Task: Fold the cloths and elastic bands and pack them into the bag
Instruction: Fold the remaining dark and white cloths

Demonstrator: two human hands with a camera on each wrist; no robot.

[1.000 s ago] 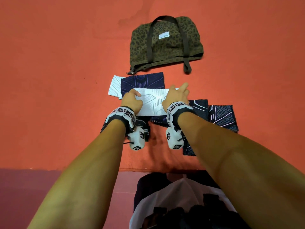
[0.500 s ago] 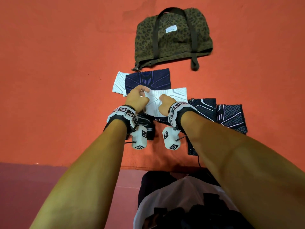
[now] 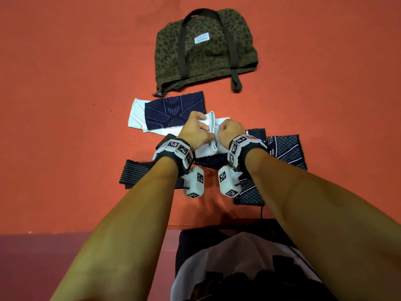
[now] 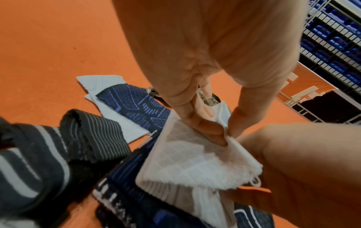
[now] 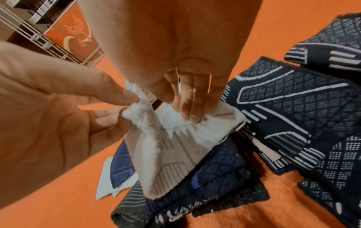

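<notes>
A white knitted cloth (image 3: 211, 135) (image 4: 195, 162) (image 5: 175, 146) is bent in half between my hands, above a heap of dark blue patterned cloths (image 3: 284, 148). My left hand (image 3: 195, 131) (image 4: 205, 123) pinches one folded edge of it. My right hand (image 3: 230, 132) (image 5: 187, 106) grips the opposite edge, its fingers curled over the cloth. A blue-and-purple cloth (image 3: 173, 110) lies on another white cloth (image 3: 135, 115) just beyond. The leopard-print bag (image 3: 206, 48) lies flat at the far side, handles on top.
A black striped elastic band (image 3: 135, 173) (image 4: 91, 135) lies at my left wrist. More dark patterned cloths (image 5: 293, 100) spread to the right on the orange surface (image 3: 65, 105). A wire rack (image 4: 332, 38) stands far off.
The white cloth lay spread flat under both hands; my hands have drawn together and folded it in half, raising it slightly.
</notes>
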